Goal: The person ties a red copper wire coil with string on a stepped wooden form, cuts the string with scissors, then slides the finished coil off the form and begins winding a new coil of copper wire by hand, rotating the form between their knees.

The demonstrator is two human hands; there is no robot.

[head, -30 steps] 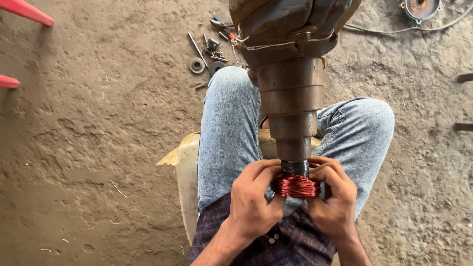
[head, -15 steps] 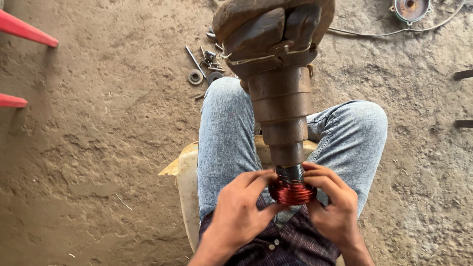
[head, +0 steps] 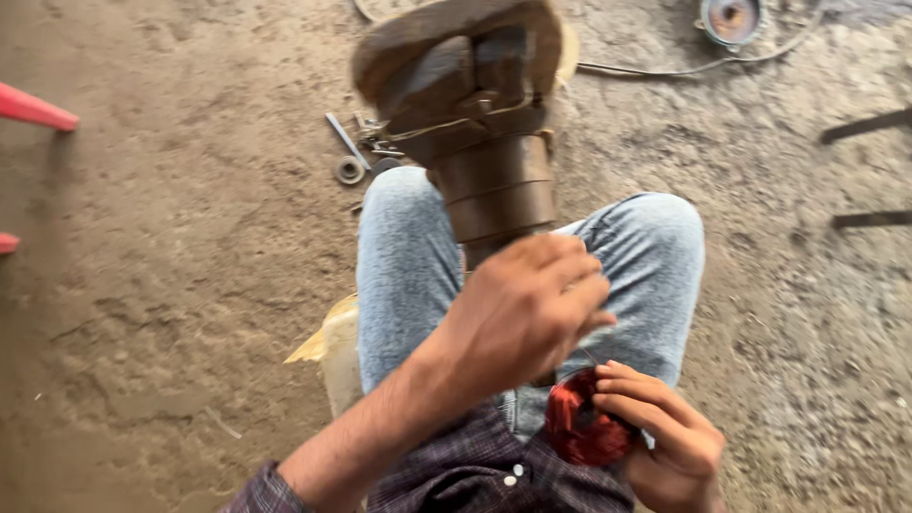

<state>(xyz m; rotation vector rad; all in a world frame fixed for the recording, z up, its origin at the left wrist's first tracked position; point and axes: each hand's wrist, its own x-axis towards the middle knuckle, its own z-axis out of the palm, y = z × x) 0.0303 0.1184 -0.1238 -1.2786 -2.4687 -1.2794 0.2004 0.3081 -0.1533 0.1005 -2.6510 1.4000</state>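
A long rusty brown motor housing [head: 489, 142] stands tilted between my knees, its wide end far from me. At its near end sits a red copper wire coil [head: 581, 426]. My right hand [head: 665, 437] is curled around the coil's right side and grips it. My left hand [head: 522, 318] is raised above the housing, blurred, with fingers loosely bent; I cannot see anything in it. It hides the narrow end of the housing.
I sit on a pale low seat [head: 334, 347] on a dirt floor. Wrenches and a metal ring [head: 350, 171] lie beyond my left knee. A round part with a cable [head: 731, 19] is at the far right, red legs [head: 33, 106] at the left.
My left hand has let go of the coil and lifted up over the housing. The right hand stays on the coil. The view has shifted slightly.
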